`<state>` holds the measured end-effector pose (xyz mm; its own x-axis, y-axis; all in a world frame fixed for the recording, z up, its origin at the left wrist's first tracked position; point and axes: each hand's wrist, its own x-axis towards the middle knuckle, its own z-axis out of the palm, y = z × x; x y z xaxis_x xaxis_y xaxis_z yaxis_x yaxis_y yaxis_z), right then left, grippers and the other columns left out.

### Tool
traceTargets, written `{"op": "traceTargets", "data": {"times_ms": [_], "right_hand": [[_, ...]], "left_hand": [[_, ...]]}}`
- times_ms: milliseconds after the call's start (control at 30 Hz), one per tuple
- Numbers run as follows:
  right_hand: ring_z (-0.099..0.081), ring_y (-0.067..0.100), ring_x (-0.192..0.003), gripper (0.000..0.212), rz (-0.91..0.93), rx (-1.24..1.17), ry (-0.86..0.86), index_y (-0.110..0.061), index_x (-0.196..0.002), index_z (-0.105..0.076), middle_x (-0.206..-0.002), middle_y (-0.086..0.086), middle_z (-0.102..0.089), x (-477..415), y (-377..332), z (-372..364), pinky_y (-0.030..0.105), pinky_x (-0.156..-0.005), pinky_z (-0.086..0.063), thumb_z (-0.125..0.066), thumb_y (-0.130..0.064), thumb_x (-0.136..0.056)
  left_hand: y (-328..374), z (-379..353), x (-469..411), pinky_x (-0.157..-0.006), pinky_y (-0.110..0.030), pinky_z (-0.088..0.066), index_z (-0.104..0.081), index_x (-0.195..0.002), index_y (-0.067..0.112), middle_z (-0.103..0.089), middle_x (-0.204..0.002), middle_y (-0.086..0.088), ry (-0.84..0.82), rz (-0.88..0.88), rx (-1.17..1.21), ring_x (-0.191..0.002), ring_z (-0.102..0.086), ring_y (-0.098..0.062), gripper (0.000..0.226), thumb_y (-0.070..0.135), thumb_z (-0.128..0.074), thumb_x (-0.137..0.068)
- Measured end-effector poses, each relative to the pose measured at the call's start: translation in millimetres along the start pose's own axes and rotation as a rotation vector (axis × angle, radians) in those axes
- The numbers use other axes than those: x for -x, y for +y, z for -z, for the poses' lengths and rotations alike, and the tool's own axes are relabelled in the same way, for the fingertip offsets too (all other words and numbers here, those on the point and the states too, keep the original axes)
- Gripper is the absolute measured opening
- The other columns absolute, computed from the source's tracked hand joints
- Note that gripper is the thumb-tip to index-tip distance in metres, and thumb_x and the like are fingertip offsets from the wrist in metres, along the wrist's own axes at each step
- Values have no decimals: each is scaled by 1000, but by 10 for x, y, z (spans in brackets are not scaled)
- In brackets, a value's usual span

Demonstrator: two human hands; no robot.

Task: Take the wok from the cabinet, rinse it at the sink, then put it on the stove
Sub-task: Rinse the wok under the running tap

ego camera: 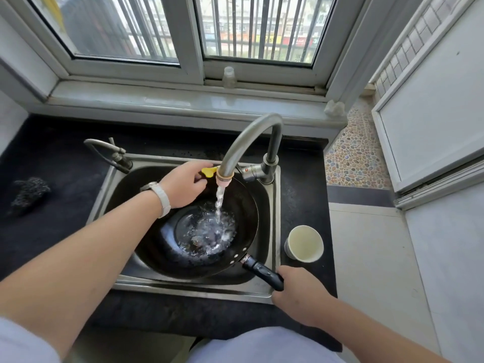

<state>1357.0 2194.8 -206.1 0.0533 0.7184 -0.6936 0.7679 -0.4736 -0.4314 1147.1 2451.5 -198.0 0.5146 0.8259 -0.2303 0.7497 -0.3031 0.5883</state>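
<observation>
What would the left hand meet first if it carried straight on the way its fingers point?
Probably the faucet spout end: the left hand points right, fingers on a yellow piece just beside it. Depth is unclear, so it might pass behind the nozzle.

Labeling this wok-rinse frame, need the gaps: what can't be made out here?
- Stove and cabinet: outside the head view.
- Yellow item at the left hand: mostly hidden by the hand and the faucet; unidentifiable, grip unclear.
- Wok far rim: hidden under that hand.
- Wok handle end: inside the right hand.
- Wok bottom: blurred by splashing water.
</observation>
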Motion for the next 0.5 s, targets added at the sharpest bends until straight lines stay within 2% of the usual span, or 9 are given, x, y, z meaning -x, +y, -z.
{"op": "traceTargets", "data": {"times_ms": [67, 133, 233, 333, 433, 500], "right_hand": [[-56, 14, -65, 11, 3, 4, 5, -28, -78, -51, -74, -5, -59, -7, -7, -15, 24, -55, -41, -61, -27, -81], [-58, 14, -66, 9, 12, -1, 13, -28, -80, -53, -75, -5, -60, -19, -12, -35, 24, -55, -41, -62, -27, -81], [-59, 15, -66, 8, 25, 0, 27, -28, -82, -55, -75, -5, -60, -31, -18, -64, 23, -55, -42, -62, -26, -82], [-62, 16, -69, 8, 29, -1, 31, -27, -89, -59, -77, -4, -63, -42, -32, -96, 25, -60, -49, -64, -27, -83], [-63, 15, -67, 7, 37, 14, 35, -27, -88, -59, -76, -4, -63, -55, -58, -127, 23, -56, -48, -64, -28, -83], [-59, 13, -63, 7, 41, 36, 48, -28, -82, -56, -73, -5, -61, -57, -85, -137, 21, -52, -42, -63, -26, -82]], "left_hand": [[-84, -29, 266, -77, -24, -46, -63, -117, 27, -64, -100, 6, 80, 65, 21, -87, -60, -16, 29, 17, -59, -91], [-125, -96, 572, -86, -27, -48, -64, -121, 21, -66, -104, 7, 136, 111, 91, -91, -62, -11, 32, 15, -60, -90], [-86, -254, 1060, -85, -30, -53, -66, -108, 27, -69, -97, 9, 210, 137, 241, -89, -64, -8, 24, 13, -62, -89], [116, -510, 1516, -77, -33, -57, -69, -100, 26, -72, -86, 5, 235, 143, 440, -82, -67, -14, 16, 15, -62, -90], [348, -819, 1814, -76, -35, -57, -70, -96, 26, -73, -83, -1, 173, 158, 626, -79, -67, -23, 19, 11, -60, -90], [409, -1045, 1880, -75, -38, -57, -71, -92, 24, -73, -82, -7, 101, 208, 691, -78, -67, -25, 20, 7, -60, -91]]}}
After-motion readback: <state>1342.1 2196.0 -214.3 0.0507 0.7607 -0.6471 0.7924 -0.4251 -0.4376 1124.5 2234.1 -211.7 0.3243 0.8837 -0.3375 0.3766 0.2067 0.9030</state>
